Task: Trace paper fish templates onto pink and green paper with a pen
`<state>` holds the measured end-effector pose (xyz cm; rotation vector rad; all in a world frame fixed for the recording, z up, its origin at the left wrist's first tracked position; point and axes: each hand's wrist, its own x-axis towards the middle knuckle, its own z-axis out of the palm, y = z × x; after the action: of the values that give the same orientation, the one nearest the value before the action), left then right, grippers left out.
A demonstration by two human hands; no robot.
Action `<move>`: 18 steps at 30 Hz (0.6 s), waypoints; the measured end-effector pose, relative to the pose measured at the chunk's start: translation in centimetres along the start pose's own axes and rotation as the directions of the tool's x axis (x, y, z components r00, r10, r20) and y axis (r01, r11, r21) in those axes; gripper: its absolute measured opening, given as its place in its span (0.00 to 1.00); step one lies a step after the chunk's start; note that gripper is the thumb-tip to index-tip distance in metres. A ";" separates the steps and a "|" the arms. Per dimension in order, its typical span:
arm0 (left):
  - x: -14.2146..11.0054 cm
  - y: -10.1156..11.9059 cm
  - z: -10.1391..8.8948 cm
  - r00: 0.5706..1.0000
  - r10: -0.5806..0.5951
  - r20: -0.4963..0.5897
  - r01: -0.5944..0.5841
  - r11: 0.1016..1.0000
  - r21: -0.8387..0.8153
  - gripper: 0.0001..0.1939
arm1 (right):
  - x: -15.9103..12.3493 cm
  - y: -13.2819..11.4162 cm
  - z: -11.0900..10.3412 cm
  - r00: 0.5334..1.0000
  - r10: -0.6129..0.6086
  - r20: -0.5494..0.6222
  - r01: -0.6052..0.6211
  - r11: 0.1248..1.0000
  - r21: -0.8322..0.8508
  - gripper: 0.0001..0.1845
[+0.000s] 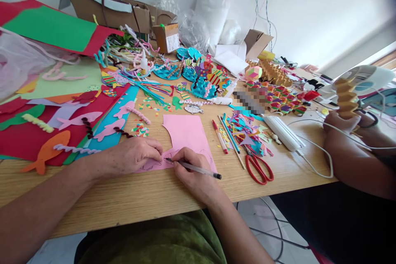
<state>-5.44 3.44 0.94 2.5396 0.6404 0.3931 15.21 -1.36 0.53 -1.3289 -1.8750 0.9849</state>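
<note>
A pink paper sheet [188,132] with a curved cut in its left edge lies flat on the wooden table. My right hand [193,173] grips a black-capped pen [201,170], its tip against the lower part of the sheet, where dark outlines are drawn. My left hand [133,154] is closed, its bent fingertips pressing on the sheet's lower left, just left of the pen tip. Part of the outlines is hidden under both hands. Right of the sheet lie a red pen [219,136] and red-handled scissors [259,169].
Fish cutouts and coloured sheets [18,140] cover the left side. Paper scraps [247,132] and a white power strip [284,133] lie at right. Several fish decorations [204,74] stand farther back. Another person's hands [343,121] hold folded golden paper at far right.
</note>
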 end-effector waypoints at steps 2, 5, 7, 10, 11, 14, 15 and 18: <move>0.0 0.0 0.0 1.000 -0.005 0.001 0.005 1.000 0.000 0.20 | 0.0 0.0 0.0 1.000 0.000 0.007 0.000 1.000 -0.001 0.06; 0.1 0.1 0.0 1.000 -0.008 0.008 0.008 1.000 0.001 0.20 | 0.0 0.0 -0.1 1.000 -0.006 0.011 0.006 1.000 -0.009 0.06; 0.1 0.1 0.0 1.000 -0.007 0.012 0.007 1.000 0.000 0.20 | 0.0 0.0 -0.1 1.000 -0.007 0.006 0.007 1.000 -0.022 0.07; 0.1 0.0 0.0 1.000 -0.007 0.012 0.007 1.000 0.001 0.20 | -0.1 0.0 -0.2 1.000 -0.008 0.013 0.009 1.000 -0.020 0.07; 0.1 0.0 0.0 1.000 -0.005 0.010 0.005 1.000 0.002 0.20 | -0.1 0.0 -0.2 1.000 -0.010 0.019 0.010 1.000 -0.011 0.06; 0.1 0.1 -0.1 1.000 -0.001 0.010 0.001 1.000 0.005 0.20 | -0.1 0.0 -0.1 1.000 -0.011 0.013 0.011 1.000 0.004 0.06; 0.1 0.1 -0.1 1.000 -0.002 0.010 0.002 1.000 0.006 0.20 | -0.1 0.0 -0.1 1.000 -0.010 0.007 0.010 1.000 -0.001 0.06; 0.1 0.1 -0.1 1.000 -0.006 0.016 0.006 1.000 0.001 0.20 | -0.1 0.0 -0.1 1.000 -0.007 0.004 0.007 1.000 -0.013 0.06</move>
<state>-5.37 3.41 1.08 2.5388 0.6418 0.3700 15.31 -1.41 0.52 -1.3287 -1.8905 0.9738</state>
